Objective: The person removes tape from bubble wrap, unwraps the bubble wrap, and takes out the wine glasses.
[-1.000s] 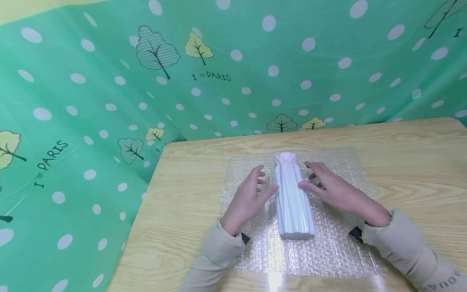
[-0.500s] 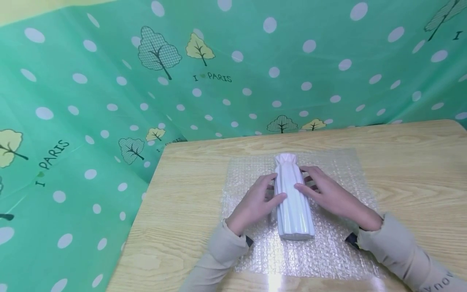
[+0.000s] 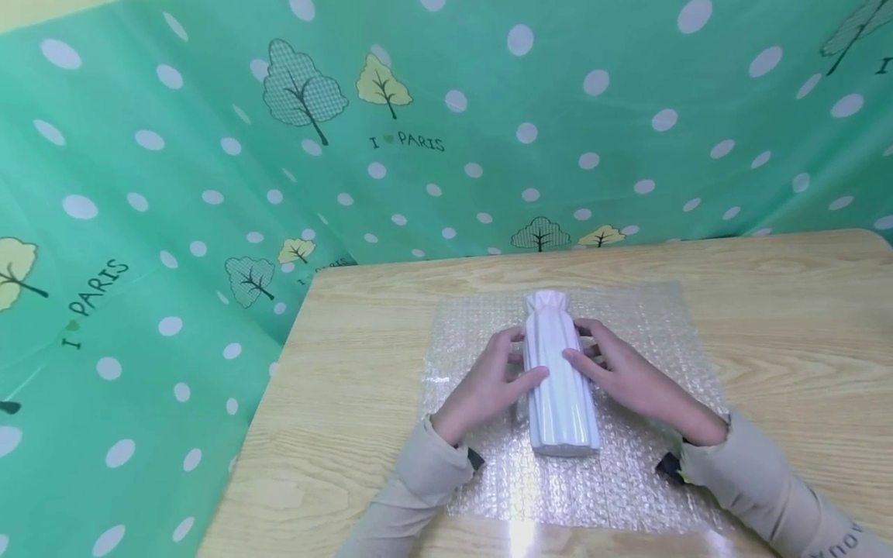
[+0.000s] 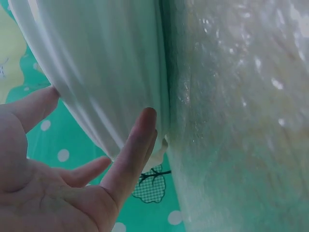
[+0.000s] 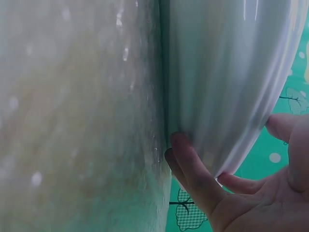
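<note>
A glossy white fluted vase [image 3: 563, 407] with a pinkish, pinched neck lies on its side on a sheet of clear bubble wrap [image 3: 628, 492], its mouth toward the far edge. My left hand [image 3: 484, 387] holds the vase's left side, thumb on top and fingers along the flank. From the right, my right hand [image 3: 628, 376] grips it in the same way, a little higher toward the neck. The left wrist view has the thumb and fingertips against the ribbed white wall [image 4: 106, 63]. In the right wrist view, fingers [image 5: 193, 169] touch the vase low, near the wrap.
The bubble wrap lies flat on a light wood-grain table [image 3: 335, 403]. Behind and to the left hangs a green cloth [image 3: 418, 77] with white dots and printed trees. Dark bands show under both sleeve cuffs [image 3: 436, 465].
Both hands have moved inward from beside the vase and come to hold it from either side, mostly by half a second ago. The vase stays where it was.
</note>
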`<state>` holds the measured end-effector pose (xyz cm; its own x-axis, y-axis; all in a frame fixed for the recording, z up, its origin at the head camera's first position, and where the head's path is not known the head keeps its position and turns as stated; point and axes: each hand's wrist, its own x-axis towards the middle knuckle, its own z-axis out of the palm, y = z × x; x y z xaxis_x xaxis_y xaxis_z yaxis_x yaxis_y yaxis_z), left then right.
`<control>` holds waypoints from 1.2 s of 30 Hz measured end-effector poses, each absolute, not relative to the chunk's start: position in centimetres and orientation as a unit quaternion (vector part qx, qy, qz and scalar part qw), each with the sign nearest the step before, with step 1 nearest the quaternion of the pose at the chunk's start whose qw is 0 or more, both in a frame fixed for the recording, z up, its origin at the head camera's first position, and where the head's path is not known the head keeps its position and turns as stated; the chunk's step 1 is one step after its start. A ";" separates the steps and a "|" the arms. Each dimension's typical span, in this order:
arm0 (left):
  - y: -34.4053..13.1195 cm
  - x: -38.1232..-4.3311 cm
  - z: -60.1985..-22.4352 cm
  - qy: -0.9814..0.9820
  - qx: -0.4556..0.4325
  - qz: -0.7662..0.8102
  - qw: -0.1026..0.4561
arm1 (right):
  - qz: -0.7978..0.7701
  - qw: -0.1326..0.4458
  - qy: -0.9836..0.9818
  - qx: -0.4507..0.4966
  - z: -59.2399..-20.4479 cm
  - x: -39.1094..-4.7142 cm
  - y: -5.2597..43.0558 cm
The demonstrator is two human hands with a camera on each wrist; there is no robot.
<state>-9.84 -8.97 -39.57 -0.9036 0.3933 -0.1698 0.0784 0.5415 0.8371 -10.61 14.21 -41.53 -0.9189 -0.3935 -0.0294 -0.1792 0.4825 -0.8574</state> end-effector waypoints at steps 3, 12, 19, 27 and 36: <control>-9.0 -9.9 -39.7 0.861 0.137 0.457 0.175 | -0.487 0.119 0.850 -0.164 -41.5 -10.6 14.2; -8.9 -10.3 -40.0 0.837 0.142 0.485 0.209 | -0.494 0.134 0.846 -0.148 -41.3 -10.5 14.3; -9.0 -10.3 -40.2 0.829 0.129 0.502 0.211 | -0.510 0.130 0.839 -0.136 -41.1 -10.4 14.2; -9.0 -10.1 -40.3 0.820 0.130 0.518 0.206 | -0.534 0.121 0.828 -0.123 -41.2 -10.1 13.9; -8.8 -9.7 -39.5 0.821 0.127 0.524 0.187 | -0.543 0.101 0.825 -0.118 -40.5 -9.8 13.6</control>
